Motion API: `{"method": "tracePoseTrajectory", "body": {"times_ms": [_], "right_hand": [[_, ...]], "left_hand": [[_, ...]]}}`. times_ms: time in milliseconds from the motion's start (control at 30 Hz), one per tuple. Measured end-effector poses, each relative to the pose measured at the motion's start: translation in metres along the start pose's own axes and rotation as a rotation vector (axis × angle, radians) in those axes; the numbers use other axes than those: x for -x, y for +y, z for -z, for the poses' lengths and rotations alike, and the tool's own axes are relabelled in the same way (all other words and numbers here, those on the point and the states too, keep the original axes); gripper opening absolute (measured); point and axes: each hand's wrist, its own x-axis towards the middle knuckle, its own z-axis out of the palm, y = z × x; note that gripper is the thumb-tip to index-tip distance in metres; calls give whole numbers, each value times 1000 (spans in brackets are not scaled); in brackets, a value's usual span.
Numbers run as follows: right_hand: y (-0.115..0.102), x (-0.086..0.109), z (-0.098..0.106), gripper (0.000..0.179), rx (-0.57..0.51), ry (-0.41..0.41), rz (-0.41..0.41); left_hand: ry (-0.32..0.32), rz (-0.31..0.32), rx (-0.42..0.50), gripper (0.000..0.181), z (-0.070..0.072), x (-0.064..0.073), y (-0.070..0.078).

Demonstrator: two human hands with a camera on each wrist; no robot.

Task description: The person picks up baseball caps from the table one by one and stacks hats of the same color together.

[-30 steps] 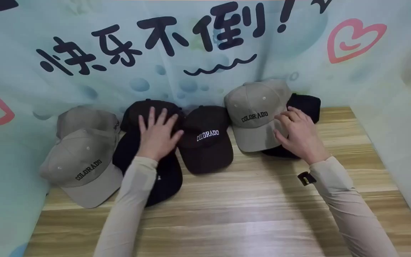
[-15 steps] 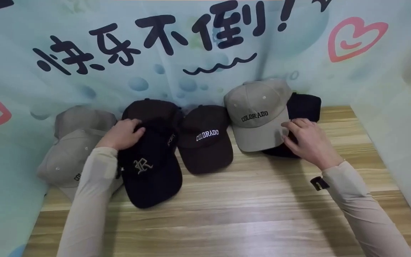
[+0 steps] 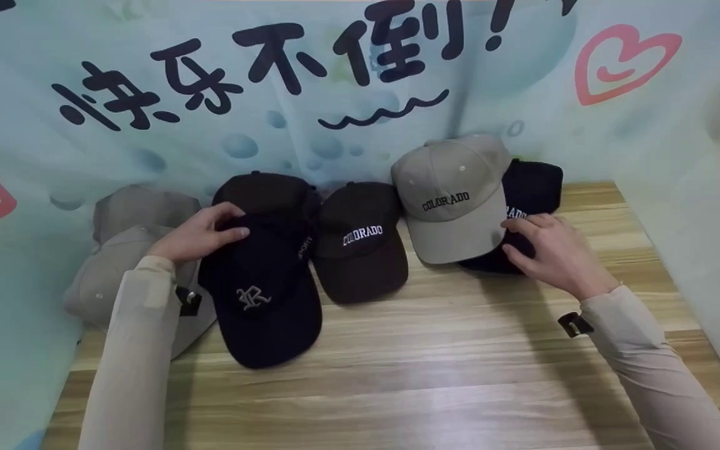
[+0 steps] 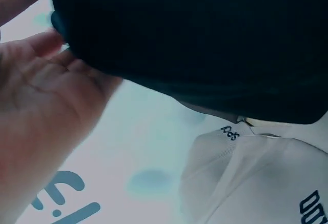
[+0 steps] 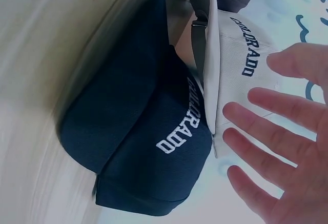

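In the head view my left hand (image 3: 200, 234) pinches the crown of a navy cap (image 3: 272, 334) with an R emblem, its brim facing me. The left wrist view shows fingers (image 4: 46, 42) curled at the edge of this dark cap (image 4: 195, 34). My right hand (image 3: 563, 256) hovers by the brim of a grey COLORADO cap (image 3: 450, 181), fingers spread. A navy cap (image 3: 535, 181) with white lettering lies partly behind that grey cap. The right wrist view shows straight fingers (image 5: 271, 131) beside both caps, holding nothing.
A black cap (image 3: 263, 190) sits behind the R cap, and a dark COLORADO cap (image 3: 363, 275) stands right of it. Two grey caps, one in front (image 3: 110, 287) and one behind (image 3: 141, 203), are at the left. A printed cloth (image 3: 210, 144) backs the wooden table (image 3: 397, 375).
My left hand has moved left off the middle of the dark caps to the navy R cap's crown, and that cap has shifted slightly. My right hand has drawn back right and down from the grey cap.
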Motion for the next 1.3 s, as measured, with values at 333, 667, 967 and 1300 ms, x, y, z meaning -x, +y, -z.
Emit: {"method": "tracePoseTrajectory", "body": {"times_ms": [333, 667, 967, 1300], "right_hand": [[6, 4, 6, 32, -19, -18, -13], [20, 6, 29, 27, -42, 6, -45], [25, 1, 38, 23, -65, -36, -74], [34, -4, 43, 21, -112, -119, -147]], "left_hand": [[-27, -247, 72, 17, -19, 10, 45], [-289, -484, 48, 14, -59, 5, 99], [-572, -475, 272, 14, -127, -31, 128], [-597, -390, 204, 19, -178, -76, 133]]}}
